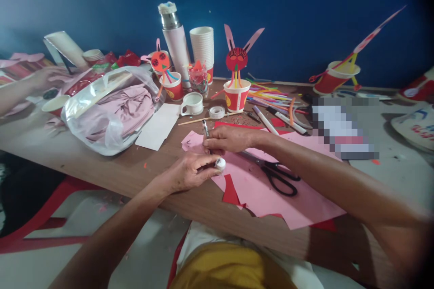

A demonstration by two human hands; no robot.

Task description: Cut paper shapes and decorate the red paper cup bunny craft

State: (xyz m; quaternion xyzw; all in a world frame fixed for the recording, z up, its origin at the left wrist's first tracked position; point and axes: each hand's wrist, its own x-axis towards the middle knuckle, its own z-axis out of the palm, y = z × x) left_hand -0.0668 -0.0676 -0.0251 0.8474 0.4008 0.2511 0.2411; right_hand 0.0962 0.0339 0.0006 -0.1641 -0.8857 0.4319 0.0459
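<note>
My left hand (190, 172) is closed round a small white round object (220, 163), held just above the near part of the wooden table (142, 169). My right hand (228, 139) is closed on a black pen (205, 128) whose tip points away from me, right beside the left hand. Both hands hover over a pink paper sheet (271, 189) with red paper scraps (230, 191) under it. Black-handled scissors (278, 176) lie on the pink sheet just right of my hands.
A clear plastic bag (108, 108) of pink material lies at left. Red paper cups with craft faces (236, 86), a cup stack (202, 47), a thermos (174, 38), tape rolls (217, 112), markers and straws (271, 99) crowd the back. Another person's hand (44, 76) rests far left.
</note>
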